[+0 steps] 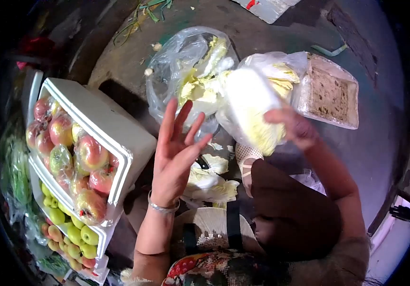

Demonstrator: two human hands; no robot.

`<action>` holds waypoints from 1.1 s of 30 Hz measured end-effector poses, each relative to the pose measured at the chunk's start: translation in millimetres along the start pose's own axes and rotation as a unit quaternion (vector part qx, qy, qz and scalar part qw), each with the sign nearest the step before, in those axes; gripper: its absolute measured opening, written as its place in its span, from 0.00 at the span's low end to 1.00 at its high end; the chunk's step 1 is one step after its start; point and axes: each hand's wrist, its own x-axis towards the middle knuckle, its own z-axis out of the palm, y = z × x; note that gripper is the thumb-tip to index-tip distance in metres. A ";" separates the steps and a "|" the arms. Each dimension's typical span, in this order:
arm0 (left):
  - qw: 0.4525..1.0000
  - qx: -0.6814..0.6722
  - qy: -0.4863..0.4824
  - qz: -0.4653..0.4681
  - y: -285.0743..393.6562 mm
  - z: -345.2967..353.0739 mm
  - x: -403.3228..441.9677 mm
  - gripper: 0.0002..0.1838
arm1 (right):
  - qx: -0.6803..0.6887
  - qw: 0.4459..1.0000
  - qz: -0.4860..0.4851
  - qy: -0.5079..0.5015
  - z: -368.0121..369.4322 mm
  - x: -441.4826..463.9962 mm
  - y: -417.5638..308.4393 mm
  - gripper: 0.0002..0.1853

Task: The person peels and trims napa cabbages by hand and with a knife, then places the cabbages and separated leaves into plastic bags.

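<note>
My left hand (174, 157) is raised in the middle with its fingers spread and nothing in them. To the right, my right hand (293, 125) grips the edge of a pale cabbage (255, 105), white at the top and yellow at its leafy end, blurred by motion. Behind my left hand lies a clear plastic bag (167, 62) holding yellow-white leaves (202, 90). Another clear bag with yellow leaves (283, 78) sits behind the cabbage. Loose cabbage leaves (210, 183) lie on the floor near my lap, with a dark object partly showing among them.
A white foam box (95, 102) of wrapped apples (90, 152) stands at the left, with green fruit (74, 233) below it. An empty, dirty foam tray (331, 90) is at the right. Green scraps (155, 7) lie on the far floor (129, 52).
</note>
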 end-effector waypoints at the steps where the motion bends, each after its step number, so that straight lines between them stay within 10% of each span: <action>1: 0.995 0.093 0.021 -0.006 -2.7 1.2 7.9 0.43 | -0.004 1.000 -0.003 -0.008 -19.7 -1.3 -7.2 0.48; 8: 0.813 0.577 0.054 0.060 -68.5 5.7 58.9 0.39 | -0.399 0.912 -0.082 0.049 -90.9 5.7 -34.1 0.49; 15: 0.920 0.381 0.097 0.011 -107.1 -18.6 95.0 0.07 | -0.743 0.645 -0.151 0.101 -78.5 35.2 -20.2 0.50; 33: 0.962 0.261 0.060 -0.046 -96.6 1.4 58.7 0.12 | -0.717 0.657 -0.170 0.157 -92.4 61.9 23.8 0.34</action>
